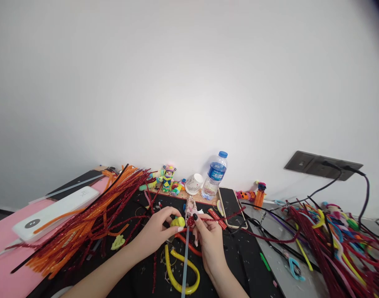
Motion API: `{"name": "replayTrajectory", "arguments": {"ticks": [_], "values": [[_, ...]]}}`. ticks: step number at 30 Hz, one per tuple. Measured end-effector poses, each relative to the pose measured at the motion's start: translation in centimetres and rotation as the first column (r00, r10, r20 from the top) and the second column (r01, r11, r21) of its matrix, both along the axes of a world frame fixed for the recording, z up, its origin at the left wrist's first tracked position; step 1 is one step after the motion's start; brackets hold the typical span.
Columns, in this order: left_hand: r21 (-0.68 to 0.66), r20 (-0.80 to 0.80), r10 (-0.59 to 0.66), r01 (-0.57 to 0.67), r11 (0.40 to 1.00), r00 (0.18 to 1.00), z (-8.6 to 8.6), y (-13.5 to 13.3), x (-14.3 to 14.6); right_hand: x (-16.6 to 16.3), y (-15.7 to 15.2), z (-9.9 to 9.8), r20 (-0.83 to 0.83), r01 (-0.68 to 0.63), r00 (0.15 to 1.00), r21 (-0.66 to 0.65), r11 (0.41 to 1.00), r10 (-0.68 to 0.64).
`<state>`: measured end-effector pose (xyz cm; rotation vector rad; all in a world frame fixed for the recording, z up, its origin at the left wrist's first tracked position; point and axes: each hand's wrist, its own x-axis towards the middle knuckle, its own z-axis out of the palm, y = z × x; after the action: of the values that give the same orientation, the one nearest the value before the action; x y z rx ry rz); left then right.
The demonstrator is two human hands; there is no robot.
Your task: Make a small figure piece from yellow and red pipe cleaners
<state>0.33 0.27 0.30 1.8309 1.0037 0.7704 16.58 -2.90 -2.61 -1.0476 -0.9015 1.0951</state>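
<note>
Small yellow-green fuzzy chenille coil (178, 222) sits pinched in my left hand (158, 231), fingertip grip, just above the black table (239, 256). My right hand (208, 238) is clenched on a red glittery chenille stem (235, 214), whose end meets the coil. I'd say keep both pinches tight and wrap slowly.

2 hands: left hand (156, 231), right hand (209, 240). 1 yellow piece (178, 222) and 1 red glitter stem (235, 214) at the fingers. 2 pipe-cleaner heaps: orange-red heap (92, 215), mixed-colour heap (335, 236). 1 yellow loop (177, 273). 2 small figures: doll (168, 177), orange figure (260, 192). 1 water bottle (214, 176), 1 paper cup (194, 183), 1 phone (232, 207), 1 white power bank (52, 213), 1 wall plate (319, 164).
</note>
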Motion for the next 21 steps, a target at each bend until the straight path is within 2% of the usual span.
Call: {"name": "replayTrajectory", "arguments": {"ticks": [5, 10, 17, 21], "values": [[0.003, -0.008, -0.041, 0.041, 0.999, 0.999, -0.3, -0.4, 0.3, -0.5, -0.3, 0.1, -0.066, 0.003, 0.998, -0.029, 1.000, -0.004], [-0.010, 0.002, -0.029, 0.029, 1.000, 1.000, -0.7, -0.4, 0.5, -0.9, -0.5, 0.7, -0.110, -0.054, 0.993, -0.082, 0.995, 0.045], [0.069, -0.042, 0.014, -0.011, 0.998, 0.999, -0.9, -0.4, 0.6, -1.3, -0.7, 1.0, -0.089, -0.075, 0.994, -0.110, 0.991, 0.066], [0.052, -0.016, -0.022, 0.022, 0.998, 1.000, -0.5, -0.7, 0.6, -1.5, -0.8, 0.9, -0.083, -0.063, 0.995, -0.080, 0.995, 0.057]]}}
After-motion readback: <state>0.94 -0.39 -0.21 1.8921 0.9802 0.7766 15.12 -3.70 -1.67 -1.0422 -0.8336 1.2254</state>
